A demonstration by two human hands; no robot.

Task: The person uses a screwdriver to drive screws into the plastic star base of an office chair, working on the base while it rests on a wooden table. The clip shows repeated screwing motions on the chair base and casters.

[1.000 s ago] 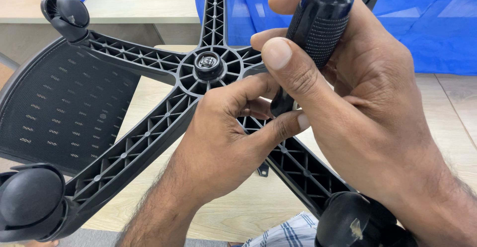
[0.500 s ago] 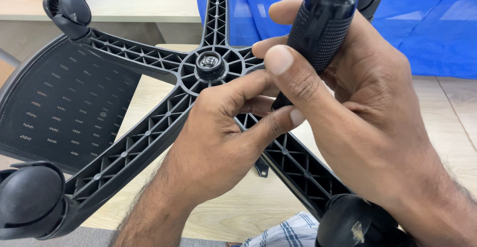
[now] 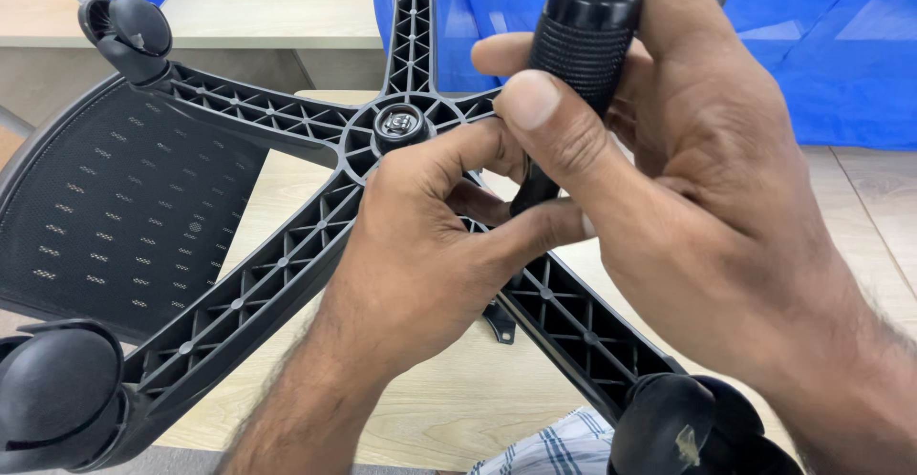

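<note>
A black five-arm chair base lies upside down in front of me, its ribbed arms meeting at a round hub. My right hand grips the black knurled handle of a screwdriver, held nearly upright just right of the hub. My left hand pinches the lower shaft of that screwdriver between thumb and fingers, resting over one arm of the base. The tool's tip is hidden behind my fingers.
Black casters sit at the arm ends: top left, bottom left, bottom right. A black mesh chair panel lies at left. Blue sheeting hangs behind, a light wooden tabletop lies beneath, and checked cloth shows below.
The screwdriver and both hands stay at the same spot on the base; the handle has shifted slightly and the view has drifted a little. Nothing was let go.
</note>
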